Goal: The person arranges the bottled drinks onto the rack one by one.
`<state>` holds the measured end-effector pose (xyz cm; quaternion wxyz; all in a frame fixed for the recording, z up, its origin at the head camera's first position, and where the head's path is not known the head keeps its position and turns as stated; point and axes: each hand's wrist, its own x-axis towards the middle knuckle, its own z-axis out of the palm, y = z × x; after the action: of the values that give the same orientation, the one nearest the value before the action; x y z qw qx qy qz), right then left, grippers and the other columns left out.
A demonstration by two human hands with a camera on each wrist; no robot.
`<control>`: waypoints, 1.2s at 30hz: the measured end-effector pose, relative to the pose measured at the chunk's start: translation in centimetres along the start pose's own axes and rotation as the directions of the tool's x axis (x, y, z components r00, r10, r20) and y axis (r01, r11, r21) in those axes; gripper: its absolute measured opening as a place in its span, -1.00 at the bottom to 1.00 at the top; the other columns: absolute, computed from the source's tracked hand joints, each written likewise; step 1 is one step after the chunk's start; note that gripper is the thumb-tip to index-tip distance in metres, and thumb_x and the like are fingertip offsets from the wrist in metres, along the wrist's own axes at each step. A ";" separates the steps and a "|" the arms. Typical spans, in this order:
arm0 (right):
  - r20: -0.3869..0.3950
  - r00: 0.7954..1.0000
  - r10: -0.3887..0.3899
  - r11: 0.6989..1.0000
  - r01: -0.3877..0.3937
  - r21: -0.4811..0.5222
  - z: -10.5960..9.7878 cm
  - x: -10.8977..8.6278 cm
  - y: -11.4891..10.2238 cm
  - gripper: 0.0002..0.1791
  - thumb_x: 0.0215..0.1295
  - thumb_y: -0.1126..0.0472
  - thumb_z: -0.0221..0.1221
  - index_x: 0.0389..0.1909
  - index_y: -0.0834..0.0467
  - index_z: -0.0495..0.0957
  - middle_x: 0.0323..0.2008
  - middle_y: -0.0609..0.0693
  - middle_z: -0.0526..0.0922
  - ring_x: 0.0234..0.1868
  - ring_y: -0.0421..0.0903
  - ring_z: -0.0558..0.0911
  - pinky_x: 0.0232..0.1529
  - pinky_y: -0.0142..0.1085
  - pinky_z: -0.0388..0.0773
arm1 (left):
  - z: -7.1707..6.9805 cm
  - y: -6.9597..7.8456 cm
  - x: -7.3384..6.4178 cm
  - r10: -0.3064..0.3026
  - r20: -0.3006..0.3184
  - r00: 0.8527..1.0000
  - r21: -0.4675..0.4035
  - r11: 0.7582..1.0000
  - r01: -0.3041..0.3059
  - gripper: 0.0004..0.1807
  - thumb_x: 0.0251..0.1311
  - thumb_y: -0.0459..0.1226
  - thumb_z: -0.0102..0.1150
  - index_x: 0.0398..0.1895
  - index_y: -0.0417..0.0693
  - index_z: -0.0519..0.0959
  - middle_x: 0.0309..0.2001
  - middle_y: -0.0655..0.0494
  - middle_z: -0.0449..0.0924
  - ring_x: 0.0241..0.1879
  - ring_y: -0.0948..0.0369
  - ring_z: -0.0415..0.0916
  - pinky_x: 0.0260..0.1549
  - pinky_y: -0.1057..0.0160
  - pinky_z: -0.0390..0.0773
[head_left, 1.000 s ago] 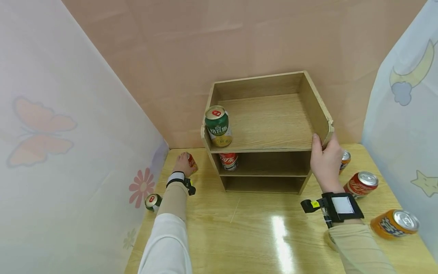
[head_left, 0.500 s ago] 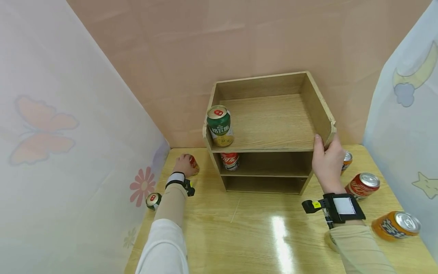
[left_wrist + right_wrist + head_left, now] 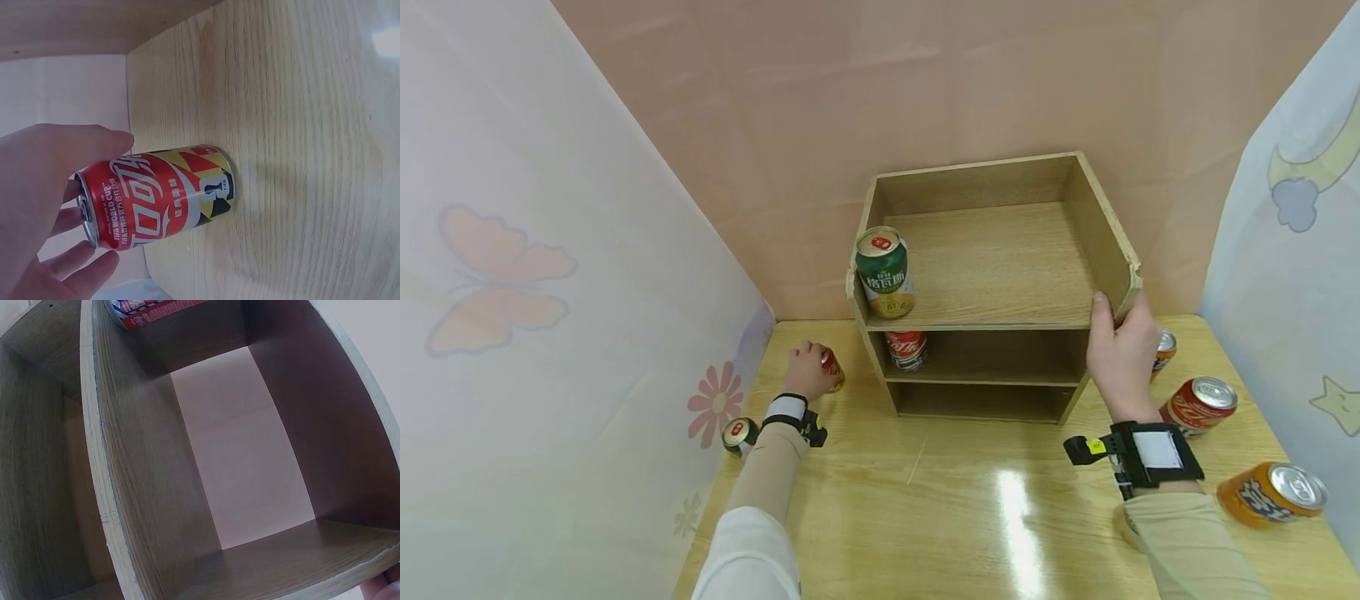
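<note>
My left hand point(image 3: 808, 372) holds a red cola can point(image 3: 156, 197) by its upper part, left of the wooden shelf point(image 3: 992, 327). In the left wrist view the thumb lies along one side of the can, the other fingers on the far side, partly hidden. Whether the can's base touches the table cannot be told. My right hand point(image 3: 1120, 358) grips the front of the shelf's right side wall, thumb at the top board; its other fingers are mostly hidden. A green-and-gold can point(image 3: 886, 275) stands on the top board at the left. Below it, a red can point(image 3: 907, 350) stands in the middle compartment.
Another green can point(image 3: 740, 436) stands by the left wall. To the right are an orange can point(image 3: 1270, 494), a red can point(image 3: 1199, 406) and a partly hidden can point(image 3: 1165, 348) beside the shelf. My right sleeve partly covers another can point(image 3: 1126, 527).
My left hand and the red cola can have come slightly nearer to me and a little to the right. My right hand keeps its grip on the shelf. The head view has shifted slightly.
</note>
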<state>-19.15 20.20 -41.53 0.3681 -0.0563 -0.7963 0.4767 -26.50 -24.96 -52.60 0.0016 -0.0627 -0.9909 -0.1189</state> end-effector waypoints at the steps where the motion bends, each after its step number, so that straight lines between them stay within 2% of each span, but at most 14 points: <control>1: -0.001 1.000 -0.001 1.000 0.001 0.001 0.0 0.0 0.0 -0.57 0.54 0.14 0.08 0.26 0.32 0.48 0.16 0.25 0.62 0.18 0.13 0.58 0.20 -0.02 0.46 | 0.0 0.1 -0.2 0.008 -0.016 1.000 -0.004 1.000 -0.008 -0.43 0.17 -0.24 0.46 0.16 -0.37 0.48 0.05 -0.26 0.41 0.10 -0.21 0.35 0.21 -0.14 0.25; 8: -0.006 1.000 -0.006 1.000 0.006 -0.003 0.0 0.1 0.0 -0.59 0.54 0.15 0.09 0.22 0.35 0.49 0.12 0.27 0.63 0.15 0.14 0.60 0.16 0.00 0.48 | 0.6 0.7 -2.0 0.031 -0.131 0.991 -0.032 0.999 -0.036 -0.56 0.15 -0.29 0.45 0.03 -0.33 0.56 -0.05 -0.21 0.47 -0.01 -0.19 0.41 0.10 -0.12 0.37; 11: -0.005 1.000 -0.009 1.000 0.009 -0.004 0.0 0.0 0.0 -0.58 0.54 0.14 0.08 0.23 0.34 0.48 0.13 0.26 0.63 0.16 0.12 0.59 0.18 -0.14 0.48 | 1.3 0.9 -2.3 0.000 -0.152 0.988 -0.041 0.999 -0.007 -0.56 0.14 -0.25 0.48 0.01 -0.27 0.57 -0.04 -0.18 0.50 0.02 -0.18 0.42 0.10 -0.09 0.41; 13: -0.007 1.000 -0.010 1.000 0.010 -0.004 -0.1 0.0 0.0 -0.58 0.54 0.14 0.08 0.24 0.34 0.48 0.14 0.25 0.63 0.16 0.11 0.59 0.18 -0.18 0.47 | 1.7 1.0 -2.4 -0.035 -0.162 0.986 -0.084 0.996 0.022 -0.52 0.13 -0.26 0.50 0.05 -0.27 0.53 0.00 -0.19 0.47 0.06 -0.19 0.39 0.09 -0.08 0.45; 15: -0.005 1.000 -0.009 1.000 0.009 0.000 -0.1 0.0 0.0 -0.58 0.54 0.14 0.08 0.25 0.32 0.48 0.15 0.23 0.62 0.17 0.09 0.59 0.19 -0.22 0.45 | 2.1 1.0 -2.5 -0.083 -0.157 0.984 -0.154 0.986 0.059 -0.40 0.09 -0.26 0.53 0.16 -0.25 0.47 0.09 -0.22 0.41 0.12 -0.22 0.36 0.07 -0.11 0.48; 16: -0.005 1.000 -0.006 1.000 0.006 0.003 -0.1 0.0 0.0 -0.58 0.54 0.15 0.08 0.26 0.31 0.48 0.15 0.23 0.62 0.17 0.10 0.59 0.20 -0.17 0.46 | 2.3 0.9 -2.5 -0.095 -0.159 0.983 -0.192 0.979 0.063 -0.33 0.07 -0.28 0.54 0.22 -0.25 0.43 0.14 -0.24 0.36 0.15 -0.24 0.33 0.07 -0.13 0.48; 18: -0.004 1.000 -0.003 1.000 0.003 0.006 0.0 0.0 0.0 -0.58 0.54 0.15 0.08 0.27 0.30 0.48 0.16 0.23 0.62 0.17 0.10 0.59 0.21 -0.18 0.45 | 2.8 0.5 -2.5 -0.119 -0.151 0.981 -0.273 0.959 0.074 -0.17 0.03 -0.32 0.56 0.36 -0.23 0.33 0.26 -0.29 0.27 0.21 -0.28 0.31 0.06 -0.20 0.49; 22: -0.003 1.000 0.004 1.000 -0.004 0.009 -0.1 -0.1 0.0 -0.58 0.54 0.14 0.08 0.27 0.29 0.48 0.16 0.22 0.62 0.17 0.10 0.58 0.21 -0.24 0.44 | 4.0 -0.6 -1.9 -0.134 -0.088 0.987 -0.371 0.924 0.092 0.00 0.00 -0.33 0.57 0.53 -0.10 0.22 0.41 -0.34 0.15 0.27 -0.33 0.32 0.10 -0.26 0.45; 28: 0.004 1.000 0.020 1.000 -0.020 0.002 -0.1 -0.2 -0.1 -0.56 0.55 0.13 0.07 0.29 0.30 0.46 0.18 0.23 0.60 0.19 0.08 0.57 0.22 -0.19 0.44 | 4.3 -1.6 -0.8 -0.138 -0.031 0.990 -0.476 0.873 0.107 -0.13 0.00 -0.44 0.51 0.44 -0.19 0.34 0.24 -0.33 0.41 0.16 -0.24 0.46 0.09 -0.18 0.49; 31: 0.008 1.000 0.023 1.000 -0.023 0.001 -0.1 -0.2 -0.1 -0.55 0.55 0.13 0.06 0.32 0.29 0.44 0.21 0.22 0.59 0.21 0.08 0.56 0.24 -0.17 0.43 | 3.9 -1.7 -0.6 -0.140 -0.025 0.990 -0.496 0.862 0.109 -0.21 -0.02 -0.48 0.48 0.36 -0.25 0.41 0.19 -0.30 0.50 0.14 -0.22 0.49 0.09 -0.17 0.49; 33: 0.009 1.000 0.019 1.000 -0.019 0.001 -0.1 -0.3 -0.1 -0.55 0.55 0.13 0.06 0.32 0.29 0.44 0.21 0.22 0.59 0.22 0.07 0.56 0.24 -0.15 0.43 | 3.7 -1.7 -0.6 -0.147 -0.021 0.989 -0.488 0.865 0.118 -0.24 -0.02 -0.47 0.48 0.34 -0.25 0.42 0.17 -0.29 0.52 0.14 -0.21 0.50 0.09 -0.15 0.49; 36: 0.012 1.000 0.012 1.000 -0.012 0.005 -0.1 -0.2 -0.1 -0.54 0.55 0.12 0.07 0.32 0.28 0.45 0.22 0.21 0.58 0.23 0.06 0.55 0.24 -0.16 0.43 | 3.6 -1.6 -0.7 -0.180 -0.009 0.984 -0.507 0.849 0.150 -0.25 -0.01 -0.45 0.48 0.32 -0.30 0.40 0.16 -0.31 0.52 0.14 -0.22 0.50 0.09 -0.16 0.49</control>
<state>-18.92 20.08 -41.52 0.3606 -0.0573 -0.7970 0.4812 -26.00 -25.73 -56.54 0.0028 0.0277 -0.9267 -0.3749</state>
